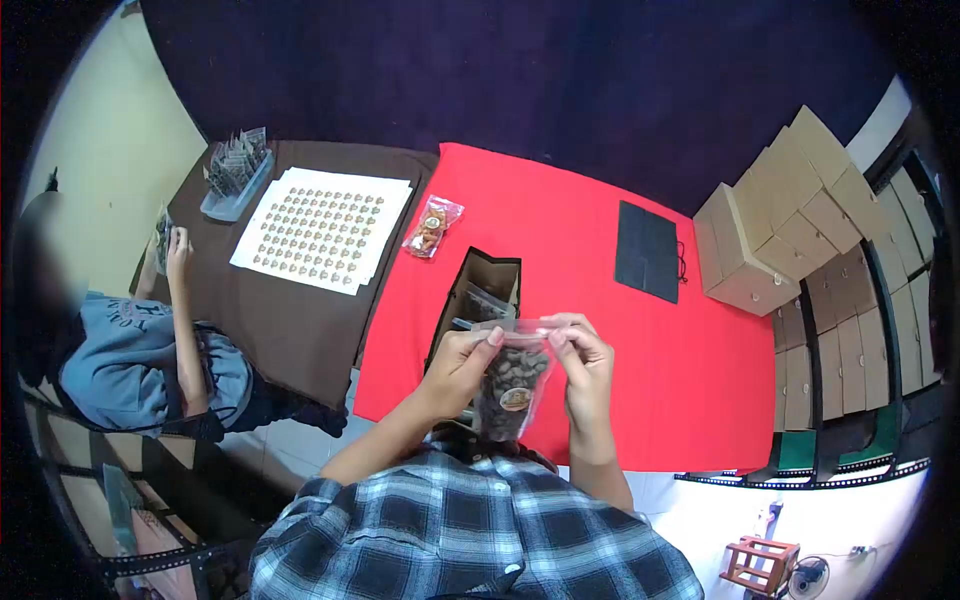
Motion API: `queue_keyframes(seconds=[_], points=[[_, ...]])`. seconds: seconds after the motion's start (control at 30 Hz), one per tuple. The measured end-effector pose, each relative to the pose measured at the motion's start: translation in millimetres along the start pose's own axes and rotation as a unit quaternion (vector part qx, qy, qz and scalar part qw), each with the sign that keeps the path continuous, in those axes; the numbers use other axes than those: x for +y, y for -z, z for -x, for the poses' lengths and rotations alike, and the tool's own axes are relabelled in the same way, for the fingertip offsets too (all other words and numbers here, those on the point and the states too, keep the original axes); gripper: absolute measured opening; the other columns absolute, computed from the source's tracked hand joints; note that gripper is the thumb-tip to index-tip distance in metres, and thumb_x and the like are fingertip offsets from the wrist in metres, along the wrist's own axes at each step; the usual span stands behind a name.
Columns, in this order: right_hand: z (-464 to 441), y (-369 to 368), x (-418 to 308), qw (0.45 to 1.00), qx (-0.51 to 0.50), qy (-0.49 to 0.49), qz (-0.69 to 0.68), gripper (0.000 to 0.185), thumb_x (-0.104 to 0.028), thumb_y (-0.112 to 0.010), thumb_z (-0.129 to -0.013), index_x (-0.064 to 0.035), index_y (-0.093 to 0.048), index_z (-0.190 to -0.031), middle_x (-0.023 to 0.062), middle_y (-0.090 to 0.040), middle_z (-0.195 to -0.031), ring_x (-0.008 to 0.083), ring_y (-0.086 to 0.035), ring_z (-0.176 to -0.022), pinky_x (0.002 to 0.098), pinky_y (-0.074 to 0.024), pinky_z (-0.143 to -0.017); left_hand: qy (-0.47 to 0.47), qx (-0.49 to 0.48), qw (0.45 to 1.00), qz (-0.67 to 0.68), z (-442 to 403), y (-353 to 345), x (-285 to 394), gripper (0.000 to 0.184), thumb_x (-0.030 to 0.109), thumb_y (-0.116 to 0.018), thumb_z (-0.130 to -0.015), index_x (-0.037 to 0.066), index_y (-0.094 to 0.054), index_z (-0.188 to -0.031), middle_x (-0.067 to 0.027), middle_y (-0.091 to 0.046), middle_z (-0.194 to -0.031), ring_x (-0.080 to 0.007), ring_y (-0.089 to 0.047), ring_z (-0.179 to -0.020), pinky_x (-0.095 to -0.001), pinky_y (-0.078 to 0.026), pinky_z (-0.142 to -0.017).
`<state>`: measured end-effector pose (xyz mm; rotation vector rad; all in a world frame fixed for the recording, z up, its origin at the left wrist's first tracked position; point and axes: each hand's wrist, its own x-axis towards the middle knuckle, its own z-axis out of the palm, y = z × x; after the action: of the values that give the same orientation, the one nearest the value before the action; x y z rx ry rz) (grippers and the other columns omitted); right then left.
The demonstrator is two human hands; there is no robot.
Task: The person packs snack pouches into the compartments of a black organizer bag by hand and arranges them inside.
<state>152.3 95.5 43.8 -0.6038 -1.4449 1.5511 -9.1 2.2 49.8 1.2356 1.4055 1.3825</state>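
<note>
Both my hands hold a clear plastic pouch [516, 380] upright near my chest. Dark, bean-like pieces fill it, and a round label sits low on its front. My left hand [462, 368] pinches the top left corner, and my right hand [582, 362] pinches the top right one. Just behind the pouch, on the red cloth [570, 230], stands an open dark-edged box [492, 272] with clear plastic packaging inside. Part of this box is hidden by my left hand and the pouch.
A packet of orange pieces [433, 228] and a black folder [646, 250] lie on the red cloth. Cardboard boxes [770, 225] are stacked at right. Leftward are label sheets [312, 228], a bin of packets [235, 198] and a seated person [150, 350] holding a small packet.
</note>
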Motion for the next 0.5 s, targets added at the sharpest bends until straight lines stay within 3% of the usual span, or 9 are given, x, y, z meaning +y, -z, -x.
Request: queue_keyframes(seconds=[0.03, 0.07, 0.13, 0.2, 0.27, 0.33, 0.4, 0.47, 0.5], points=[[0.1, 1.9, -1.1, 1.000, 0.005, -0.015, 0.003, 0.012, -0.010, -0.065, -0.089, -0.0006, -0.072, -0.093, 0.0121, -0.063, -0.108, 0.0189, -0.057, -0.100, 0.0312, -0.0428, -0.089, -0.049, 0.008, 0.998, 0.042, -1.1, -2.8, 0.5, 0.041, 0.031, -0.043, -0.102, -0.002, -0.066, -0.112, -0.0052, -0.066, -0.088, -0.0106, -0.056, -0.077, -0.0272, -0.045, -0.073], [-0.4, 2.7, -1.6, 1.000, 0.010, -0.028, 0.006, 0.013, -0.010, -0.065, -0.089, -0.0006, -0.072, -0.093, 0.0120, -0.063, -0.107, 0.0184, -0.057, -0.098, 0.0305, -0.0432, -0.088, -0.002, -0.002, 0.995, 0.103, -1.0, -2.7, -1.5, 0.041, 0.032, -0.044, -0.102, -0.001, -0.066, -0.113, -0.0042, -0.066, -0.088, -0.0099, -0.055, -0.078, -0.0268, -0.044, -0.073], [-1.4, -0.9, -1.5, 0.993, 0.044, 0.063, 0.095, 0.016, -0.012, -0.064, -0.091, 0.0004, -0.072, -0.094, 0.0106, -0.062, -0.104, 0.0174, -0.056, -0.095, 0.0290, -0.0433, -0.084, 0.089, -0.025, 0.971, 0.221, -3.5, -4.6, -14.4, 0.041, 0.033, -0.046, -0.101, 0.001, -0.065, -0.116, -0.0020, -0.065, -0.089, -0.0086, -0.054, -0.080, -0.0259, -0.043, -0.072], [-2.2, -8.4, -7.4, 0.960, 0.085, 0.159, 0.213, 0.017, -0.014, -0.063, -0.091, 0.0010, -0.072, -0.094, 0.0103, -0.062, -0.103, 0.0176, -0.056, -0.094, 0.0284, -0.0432, -0.083, 0.135, -0.076, 0.938, 0.310, -8.3, -4.6, -53.3, 0.044, 0.036, -0.049, -0.100, 0.002, -0.056, -0.128, 0.0000, -0.063, -0.104, -0.0090, -0.055, -0.089, -0.0263, -0.043, -0.078], [-3.4, -10.7, -4.8, 0.963, 0.142, 0.153, 0.171, 0.018, -0.015, -0.062, -0.092, 0.0008, -0.072, -0.093, 0.0107, -0.060, -0.106, 0.0186, -0.055, -0.097, 0.0281, -0.0426, -0.083, 0.122, -0.109, 0.916, 0.365, -5.0, -14.1, -49.4, 0.048, 0.034, -0.051, -0.099, 0.001, -0.049, -0.134, -0.0008, -0.060, -0.115, -0.0105, -0.055, -0.100, -0.0270, -0.044, -0.085], [-4.3, -12.5, -2.3, 0.961, 0.205, 0.132, 0.129, 0.018, -0.014, -0.061, -0.092, 0.0008, -0.072, -0.092, 0.0112, -0.059, -0.109, 0.0187, -0.055, -0.099, 0.0280, -0.0426, -0.083, 0.074, -0.128, 0.949, 0.280, -0.1, -23.5, -41.3, 0.067, 0.025, -0.064, -0.093, 0.000, -0.030, -0.144, -0.0058, -0.049, -0.133, -0.0143, -0.047, -0.123, -0.0307, -0.039, -0.102], [-3.5, -14.2, -5.1, 0.964, 0.175, 0.124, 0.159, 0.022, -0.017, -0.058, -0.095, 0.0010, -0.069, -0.100, 0.0112, -0.057, -0.111, 0.0178, -0.053, -0.102, 0.0289, -0.0421, -0.086, 0.085, -0.089, 0.969, 0.214, 2.6, -29.4, -26.7, 0.067, 0.025, -0.066, -0.091, 0.000, -0.031, -0.143, -0.0067, -0.050, -0.130, -0.0142, -0.049, -0.119, -0.0308, -0.040, -0.101], [-7.3, -17.0, -4.0, 0.975, 0.130, 0.118, 0.134, 0.025, -0.019, -0.057, -0.096, 0.0005, -0.067, -0.108, 0.0111, -0.057, -0.113, 0.0179, -0.052, -0.104, 0.0299, -0.0414, -0.090, 0.066, -0.047, 0.963, 0.256, -0.6, -29.5, -35.6, 0.064, 0.026, -0.065, -0.092, 0.000, -0.033, -0.140, -0.0076, -0.052, -0.127, -0.0139, -0.051, -0.116, -0.0302, -0.041, -0.100], [-9.4, -15.6, 4.4, 0.981, 0.082, 0.119, 0.129, 0.035, -0.022, -0.056, -0.096, -0.0011, -0.058, -0.124, 0.0100, -0.055, -0.115, 0.0175, -0.052, -0.106, 0.0313, -0.0396, -0.095, 0.056, -0.025, 0.959, 0.276, -2.5, -28.9, -36.9, 0.062, 0.027, -0.065, -0.092, 0.000, -0.034, -0.139, -0.0081, -0.052, -0.126, -0.0137, -0.051, -0.115, -0.0300, -0.041, -0.099]])
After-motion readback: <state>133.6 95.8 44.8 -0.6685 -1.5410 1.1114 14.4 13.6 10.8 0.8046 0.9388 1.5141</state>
